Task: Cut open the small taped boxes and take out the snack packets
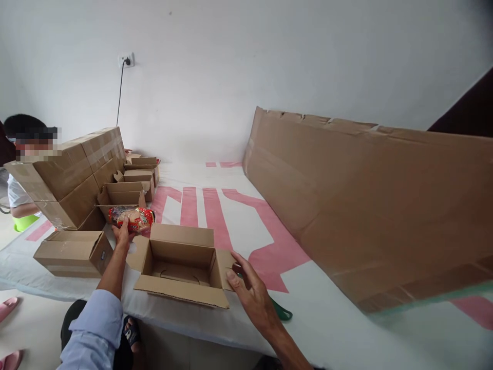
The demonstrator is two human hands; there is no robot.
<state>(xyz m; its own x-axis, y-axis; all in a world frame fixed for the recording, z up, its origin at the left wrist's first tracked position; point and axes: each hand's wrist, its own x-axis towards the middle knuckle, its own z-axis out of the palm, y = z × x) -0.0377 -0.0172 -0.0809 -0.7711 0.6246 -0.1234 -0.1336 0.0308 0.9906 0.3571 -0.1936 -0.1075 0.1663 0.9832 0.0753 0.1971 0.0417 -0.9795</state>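
My left hand (122, 234) is closed on a red printed food packet (136, 218), whose front has a pale, brownish picture. The packet lies level in front of an open cardboard box in the row. Before me an open cardboard box (179, 234) shows its bare inside, with its flaps folded outward. My right hand (250, 293) grips this box's right flap, thumb on the near face and fingers over the edge. A green loop-shaped handle (283, 311) shows from behind my right wrist; the rest of it is hidden.
Closed cartons (77, 169) are stacked at the left, with several open boxes (138, 177) beside them. A closed carton (73, 252) stands near the front edge. A large cardboard sheet (365, 205) leans at the right. Another person (23, 190) is behind the stack.
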